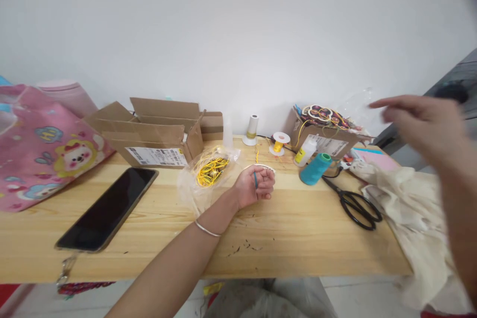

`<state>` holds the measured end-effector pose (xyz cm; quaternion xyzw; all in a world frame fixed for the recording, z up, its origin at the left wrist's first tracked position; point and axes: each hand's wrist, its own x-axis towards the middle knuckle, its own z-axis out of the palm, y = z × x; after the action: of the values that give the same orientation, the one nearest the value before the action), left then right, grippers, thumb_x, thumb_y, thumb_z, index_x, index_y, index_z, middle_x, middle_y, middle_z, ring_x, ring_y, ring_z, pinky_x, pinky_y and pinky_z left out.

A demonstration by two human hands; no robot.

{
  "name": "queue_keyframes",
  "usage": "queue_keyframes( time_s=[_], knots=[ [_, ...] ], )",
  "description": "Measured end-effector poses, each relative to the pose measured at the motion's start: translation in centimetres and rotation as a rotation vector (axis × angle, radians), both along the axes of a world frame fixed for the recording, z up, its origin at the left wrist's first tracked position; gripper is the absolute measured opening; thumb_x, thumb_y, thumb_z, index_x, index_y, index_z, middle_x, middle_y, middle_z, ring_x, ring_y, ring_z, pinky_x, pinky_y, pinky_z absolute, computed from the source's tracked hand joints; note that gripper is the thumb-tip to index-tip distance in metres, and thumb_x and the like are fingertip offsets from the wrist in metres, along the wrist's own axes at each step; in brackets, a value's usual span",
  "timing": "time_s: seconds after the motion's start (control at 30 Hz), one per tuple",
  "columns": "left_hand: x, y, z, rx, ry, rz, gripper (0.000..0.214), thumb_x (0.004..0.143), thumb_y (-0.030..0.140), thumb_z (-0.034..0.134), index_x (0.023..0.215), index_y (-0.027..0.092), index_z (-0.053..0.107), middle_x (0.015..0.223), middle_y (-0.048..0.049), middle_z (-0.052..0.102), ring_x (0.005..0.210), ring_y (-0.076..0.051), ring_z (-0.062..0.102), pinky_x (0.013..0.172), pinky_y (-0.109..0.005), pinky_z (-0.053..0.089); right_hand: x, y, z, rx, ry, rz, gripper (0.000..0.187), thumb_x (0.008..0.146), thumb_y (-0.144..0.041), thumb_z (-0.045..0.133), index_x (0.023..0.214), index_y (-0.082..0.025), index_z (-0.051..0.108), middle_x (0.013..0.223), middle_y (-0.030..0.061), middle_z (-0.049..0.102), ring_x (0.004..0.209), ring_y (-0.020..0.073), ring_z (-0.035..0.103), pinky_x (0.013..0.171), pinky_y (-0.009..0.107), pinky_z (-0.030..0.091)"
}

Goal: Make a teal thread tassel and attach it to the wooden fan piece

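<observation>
My left hand (256,188) rests palm up over the middle of the table, its fingers curled in. A short teal thread (256,180) lies across the palm, partly under the curled fingers. Just behind this hand, the pale edge of a flat piece (265,166) shows; most of it is hidden. My right hand (421,117) is raised at the right, above the cream cloth, with the index finger stretched to the left. Motion blurs it, and whether it holds anything cannot be made out. A teal thread cone (315,169) stands between the two hands.
Black scissors (359,208) lie beside the cream cloth (413,223). Behind stand a glue bottle (305,152), a yellow thread spool (279,144) and a filled box (328,139). To the left are a bag of yellow cord (211,171), an open carton (152,134) and a phone (108,208).
</observation>
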<state>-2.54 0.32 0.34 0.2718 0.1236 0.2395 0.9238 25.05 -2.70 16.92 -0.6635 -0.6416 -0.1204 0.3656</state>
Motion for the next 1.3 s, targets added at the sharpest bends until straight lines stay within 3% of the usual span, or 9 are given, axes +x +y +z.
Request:
queue_keyframes(
  time_s=[0.07, 0.17, 0.3, 0.4, 0.53, 0.7, 0.9, 1.03, 1.3],
  knots=[
    [0.0, -0.2, 0.3, 0.016, 0.002, -0.030, 0.026, 0.072, 0.029, 0.038, 0.067, 0.013, 0.058, 0.045, 0.0044, 0.032, 0.035, -0.006, 0.027, 0.044, -0.023, 0.040, -5.1, 0.6, -3.4, -0.074, 0.332, 0.314, 0.020, 0.076, -0.024, 0.051, 0.088, -0.015, 0.065, 0.084, 0.0054, 0.066, 0.077, 0.0133, 0.058, 0.071, 0.029, 0.043],
    [-0.2, -0.6, 0.8, 0.039, -0.033, -0.086, 0.029, 0.073, 0.031, 0.037, 0.070, 0.014, 0.059, 0.048, 0.0029, 0.035, 0.039, -0.007, 0.032, 0.046, -0.025, 0.042, -11.0, 1.8, -9.4, -0.325, 0.606, 0.710, 0.028, 0.082, -0.034, 0.043, 0.099, -0.020, 0.061, 0.103, 0.0040, 0.062, 0.097, 0.0161, 0.055, 0.087, 0.032, 0.040],
    [-0.5, -1.2, 1.5, 0.019, -0.174, -0.095, 0.034, 0.077, 0.033, 0.032, 0.073, 0.015, 0.061, 0.054, -0.0015, 0.043, 0.052, -0.013, 0.045, 0.051, -0.028, 0.044, -14.2, 2.5, -15.5, -0.573, 0.868, 0.915, 0.038, 0.084, -0.044, 0.036, 0.106, -0.021, 0.056, 0.111, 0.0053, 0.058, 0.103, 0.0181, 0.052, 0.088, 0.033, 0.041],
    [-0.8, -1.5, 2.2, -0.036, -0.267, 0.025, 0.043, 0.079, 0.045, 0.031, 0.086, 0.017, 0.061, 0.066, -0.0045, 0.053, 0.063, -0.015, 0.052, 0.063, -0.033, 0.045, -13.9, 2.1, -17.5, -0.638, 0.831, 0.984, 0.034, 0.082, -0.045, 0.039, 0.098, -0.022, 0.059, 0.102, 0.0047, 0.061, 0.094, 0.0189, 0.056, 0.080, 0.031, 0.045],
    [-1.1, -1.2, 3.0, -0.104, -0.308, 0.232, 0.061, 0.071, 0.067, 0.027, 0.110, 0.026, 0.052, 0.093, -0.0073, 0.060, 0.086, -0.021, 0.056, 0.081, -0.044, 0.038, -13.5, 1.3, -17.4, -0.593, 0.510, 1.072, 0.031, 0.085, -0.036, 0.036, 0.098, -0.020, 0.058, 0.101, 0.0059, 0.061, 0.092, 0.0182, 0.056, 0.076, 0.030, 0.045],
    [-1.4, 0.0, 3.0, -0.122, -0.359, 0.514, 0.061, 0.074, 0.065, 0.024, 0.112, 0.025, 0.050, 0.102, -0.0058, 0.058, 0.098, -0.020, 0.052, 0.090, -0.042, 0.034, -14.1, 0.5, -15.9, -0.596, -0.033, 0.987, 0.028, 0.087, -0.025, 0.032, 0.089, -0.018, 0.060, 0.086, 0.0055, 0.065, 0.076, 0.0150, 0.058, 0.066, 0.025, 0.042],
    [-1.4, 0.7, 2.3, -0.108, -0.292, 0.628, 0.059, 0.076, 0.062, 0.028, 0.113, 0.021, 0.049, 0.108, -0.0093, 0.056, 0.103, -0.022, 0.051, 0.090, -0.043, 0.035, -13.8, -0.3, -14.4, -0.493, -0.305, 0.877, 0.024, 0.085, -0.023, 0.036, 0.080, -0.018, 0.059, 0.073, 0.0035, 0.065, 0.063, 0.0125, 0.056, 0.054, 0.021, 0.033],
    [-0.9, 0.6, 1.8, -0.061, -0.184, 0.557, 0.062, 0.075, 0.061, 0.031, 0.117, 0.019, 0.047, 0.106, -0.0123, 0.057, 0.100, -0.023, 0.052, 0.086, -0.040, 0.038, -13.6, -0.7, -13.9, -0.334, -0.327, 0.907, 0.024, 0.085, -0.023, 0.038, 0.079, -0.018, 0.060, 0.073, 0.0019, 0.064, 0.061, 0.0103, 0.054, 0.051, 0.020, 0.030],
    [0.8, -1.0, 0.7, -0.134, -0.036, 0.079, 0.072, 0.076, 0.065, 0.018, 0.101, 0.011, 0.057, 0.075, -0.0093, 0.064, 0.065, -0.017, 0.058, 0.068, -0.029, 0.042, -12.5, -0.1, -13.5, -0.093, -0.267, 0.803, 0.031, 0.086, -0.035, 0.039, 0.076, -0.021, 0.065, 0.069, 0.0016, 0.059, 0.058, 0.0078, 0.049, 0.048, 0.020, 0.026]
  ],
)
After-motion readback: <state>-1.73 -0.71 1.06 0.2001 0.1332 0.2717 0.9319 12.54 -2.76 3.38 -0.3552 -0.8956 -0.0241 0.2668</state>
